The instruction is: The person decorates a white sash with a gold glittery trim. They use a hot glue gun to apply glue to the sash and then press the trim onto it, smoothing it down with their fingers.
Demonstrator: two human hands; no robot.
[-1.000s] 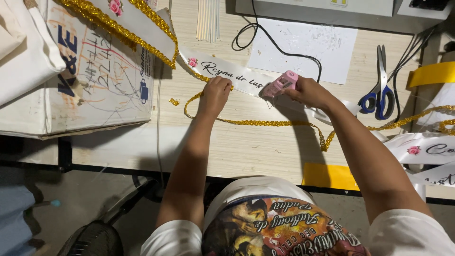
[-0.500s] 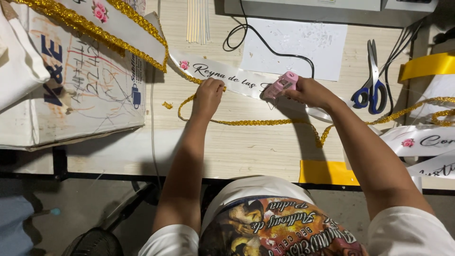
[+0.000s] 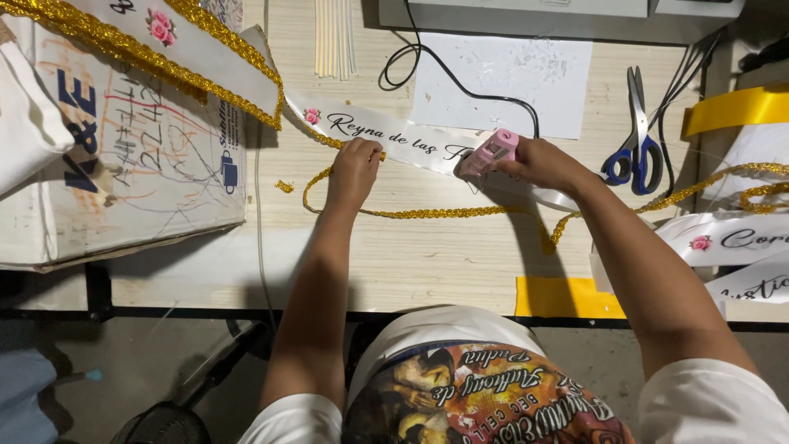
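Little changed from the earlier frames — both hands kept their places, the view only drifting slightly. Left hand [image 3: 355, 168] pressed fingertips down on the lower edge of the white sash [image 3: 386, 136], at about 11 o'clock from the body, where the gold trim [image 3: 427, 212] met it. Right hand [image 3: 538, 163] stayed closed around the pink glue gun [image 3: 491, 151], nozzle toward the sash at 12 o'clock. Trim looped across the wooden surface [image 3: 411, 263] toward 2 o'clock. Blue-handled scissors [image 3: 634, 152] lay just beyond the right hand. Sash partly hidden under the gun and hand — nozzle contact could not be made out. Cardboard box [image 3: 148, 164] at 10 o'clock, cut off.
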